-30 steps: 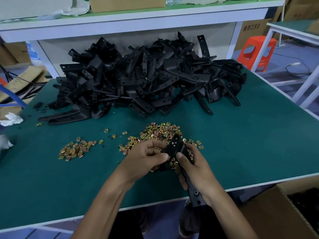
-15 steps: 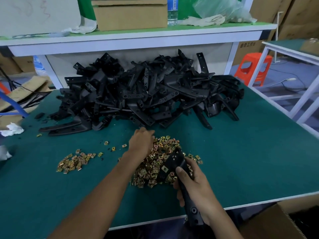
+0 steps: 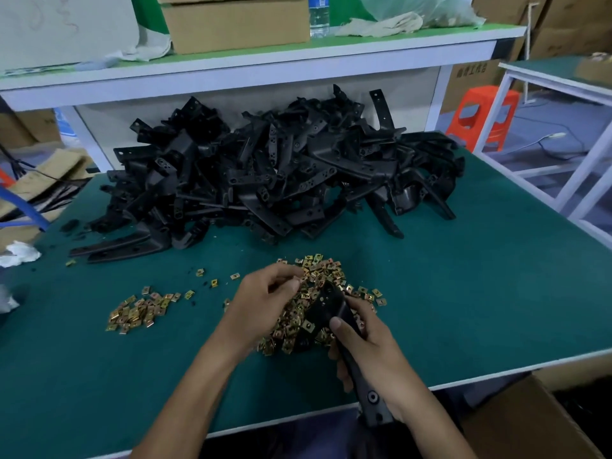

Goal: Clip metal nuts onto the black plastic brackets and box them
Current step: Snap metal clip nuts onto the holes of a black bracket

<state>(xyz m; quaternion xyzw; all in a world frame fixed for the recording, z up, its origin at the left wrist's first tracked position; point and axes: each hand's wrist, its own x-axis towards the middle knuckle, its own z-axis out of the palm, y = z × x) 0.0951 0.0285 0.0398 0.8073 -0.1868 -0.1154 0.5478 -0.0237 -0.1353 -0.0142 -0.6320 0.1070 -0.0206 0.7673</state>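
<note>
My right hand (image 3: 371, 349) grips a long black plastic bracket (image 3: 328, 306) above the near pile of gold metal nuts (image 3: 318, 276). The bracket's upper end points at the pile and its lower end sticks out past my wrist over the table edge. My left hand (image 3: 261, 303) hovers just left of the bracket tip and pinches one small nut between thumb and fingertips. A big heap of black brackets (image 3: 265, 173) fills the far half of the green table (image 3: 463, 293). A second, smaller pile of nuts (image 3: 139, 309) lies to the left.
An open cardboard box (image 3: 530, 422) stands below the table's near right corner. A white shelf (image 3: 265, 64) behind the heap carries a carton and a bottle. Crumpled white tissue (image 3: 20, 255) lies at the left edge. An orange stool (image 3: 480, 117) stands right of the table.
My left hand reached forward into the nut pile, then drew back with a nut pinched beside the bracket tip. My right hand kept hold of the bracket.
</note>
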